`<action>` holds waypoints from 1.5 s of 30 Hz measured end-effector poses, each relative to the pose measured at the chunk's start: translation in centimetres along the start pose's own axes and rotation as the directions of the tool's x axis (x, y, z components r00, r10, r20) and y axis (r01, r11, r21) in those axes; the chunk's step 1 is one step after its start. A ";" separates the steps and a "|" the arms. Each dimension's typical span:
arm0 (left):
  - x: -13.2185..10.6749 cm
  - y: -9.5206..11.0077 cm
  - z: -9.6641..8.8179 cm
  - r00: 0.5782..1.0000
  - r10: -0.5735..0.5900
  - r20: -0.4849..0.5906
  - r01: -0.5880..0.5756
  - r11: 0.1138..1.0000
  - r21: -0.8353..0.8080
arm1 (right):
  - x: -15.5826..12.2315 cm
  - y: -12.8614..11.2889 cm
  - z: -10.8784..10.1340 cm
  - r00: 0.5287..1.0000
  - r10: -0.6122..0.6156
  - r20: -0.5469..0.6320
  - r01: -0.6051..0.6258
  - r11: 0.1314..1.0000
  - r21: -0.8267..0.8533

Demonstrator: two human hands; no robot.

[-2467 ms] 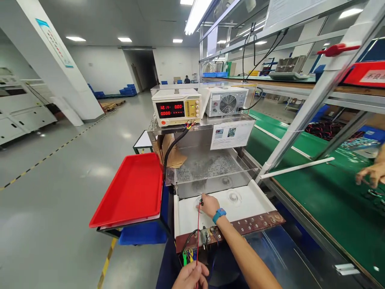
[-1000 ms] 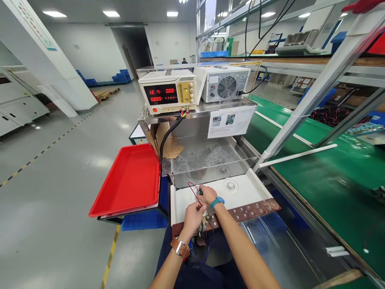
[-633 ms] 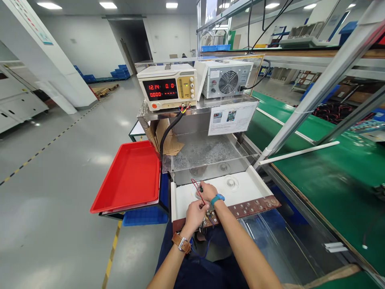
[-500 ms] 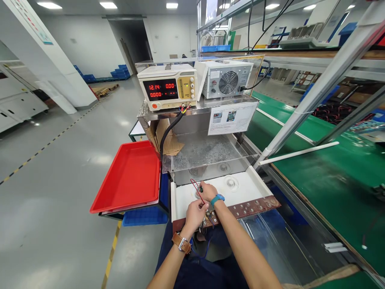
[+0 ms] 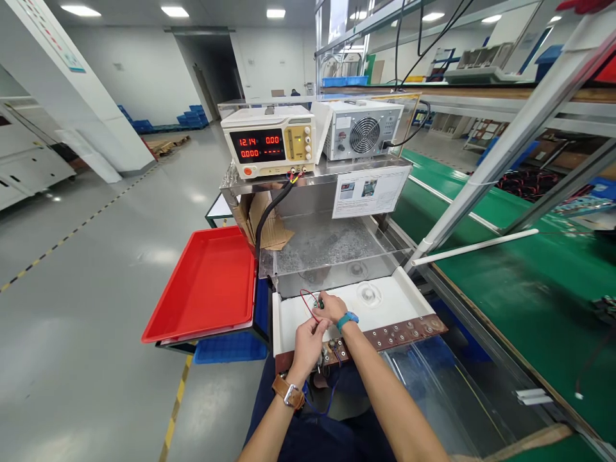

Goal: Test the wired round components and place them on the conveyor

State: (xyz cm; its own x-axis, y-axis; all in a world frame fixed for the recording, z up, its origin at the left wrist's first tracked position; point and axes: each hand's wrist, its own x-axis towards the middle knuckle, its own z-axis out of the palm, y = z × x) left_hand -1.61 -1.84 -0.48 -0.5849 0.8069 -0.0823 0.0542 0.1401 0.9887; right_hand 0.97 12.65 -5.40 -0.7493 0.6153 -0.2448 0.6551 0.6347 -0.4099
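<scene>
My right hand (image 5: 333, 307) is closed over a small green part (image 5: 319, 304), perhaps a circuit board, mostly hidden by the fingers. A thin red wire (image 5: 303, 294) loops up from that part and bends back down toward my left hand (image 5: 309, 341). The left thumb and fingertips are pinched together on the wire. Both hands are over the front of a white tray (image 5: 399, 298), near a brown strip with metal studs (image 5: 399, 333). Blue wires (image 5: 332, 398) hang below the strip.
A power supply (image 5: 269, 142) with lit red digits stands on the metal shelf, beside a grey unit with a fan (image 5: 364, 133). A red tray (image 5: 202, 282) sits at the left. To the right runs a green conveyor (image 5: 500, 282), behind a slanting metal post (image 5: 474, 183).
My left hand has shifted slightly left with the wire. The red loop has moved a little left and lower. My right hand stays almost in place.
</scene>
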 end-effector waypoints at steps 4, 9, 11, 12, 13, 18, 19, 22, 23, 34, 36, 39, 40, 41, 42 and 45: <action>-1.1 2.3 -0.3 0.997 0.024 -0.080 -0.023 1.000 0.015 | 0.0 0.1 0.1 1.000 -0.019 -0.020 0.019 1.000 0.007; -2.6 5.1 -1.0 0.998 -0.055 0.034 0.061 0.967 -0.247 | 0.0 0.3 0.5 0.999 -0.022 -0.041 0.022 1.000 -0.001; -2.6 5.6 -1.3 0.994 -0.061 0.095 0.086 0.957 -0.276 | 0.0 0.4 0.6 0.999 -0.027 -0.038 0.027 1.000 0.004; -2.5 5.6 -1.3 0.991 -0.073 0.115 0.103 0.955 -0.277 | 0.0 0.4 0.6 0.999 -0.025 -0.036 0.026 1.000 0.007; -2.3 5.4 -1.4 0.988 -0.090 0.127 0.122 0.955 -0.271 | 0.0 0.4 0.6 0.999 -0.024 -0.035 0.024 1.000 0.010; -0.6 3.0 -1.1 0.988 -0.131 0.086 0.137 0.988 -0.069 | 0.0 0.4 0.6 0.999 -0.018 -0.037 0.019 1.000 0.016; -0.3 2.4 -1.0 0.992 -0.102 0.070 0.102 0.995 0.006 | 0.0 0.4 0.6 0.999 -0.019 -0.040 0.020 1.000 0.015; 0.2 1.0 -0.6 0.999 -0.022 0.037 0.014 0.978 0.208 | 0.0 0.4 0.5 0.999 -0.018 -0.045 0.018 1.000 0.012; 0.2 0.7 -0.5 0.999 -0.022 0.034 0.013 0.966 0.258 | 0.0 0.4 0.5 0.999 -0.016 -0.044 0.016 1.000 0.014; 0.8 -1.4 0.0 0.994 -0.107 0.024 0.089 0.915 0.394 | 0.0 0.3 0.4 0.999 -0.013 -0.029 0.013 1.000 0.006; 0.9 -1.4 0.2 0.992 -0.126 0.022 0.107 0.911 0.398 | 0.0 0.3 0.3 0.999 -0.020 -0.030 0.020 1.000 0.009; 1.0 -1.4 0.4 0.988 -0.154 0.017 0.133 0.903 0.408 | -0.1 0.2 0.0 1.000 -0.022 -0.020 0.022 1.000 0.015; 1.0 -1.4 0.4 0.987 -0.160 0.016 0.139 0.899 0.414 | -0.2 0.1 -0.1 1.000 -0.020 -0.016 0.020 1.000 0.018; 1.0 -1.4 0.4 0.986 -0.165 0.016 0.144 0.895 0.421 | -0.3 0.1 -0.2 1.000 -0.018 -0.013 0.018 1.000 0.021; 1.0 -1.4 0.5 0.985 -0.170 0.015 0.147 0.891 0.429 | -0.3 0.0 -0.3 1.000 -0.016 -0.010 0.016 1.000 0.024; 1.1 -1.4 0.5 0.983 -0.184 0.013 0.159 0.879 0.450 | -0.4 -0.1 -0.4 1.000 -0.014 -0.002 0.014 1.000 0.026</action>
State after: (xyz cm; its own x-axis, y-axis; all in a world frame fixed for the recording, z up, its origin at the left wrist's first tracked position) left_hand -1.94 -0.88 -2.00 -0.5747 0.7744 -0.2646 0.3184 0.5094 0.7994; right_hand 1.28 12.54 -4.91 -0.7581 0.6074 -0.2372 0.6418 0.6307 -0.4363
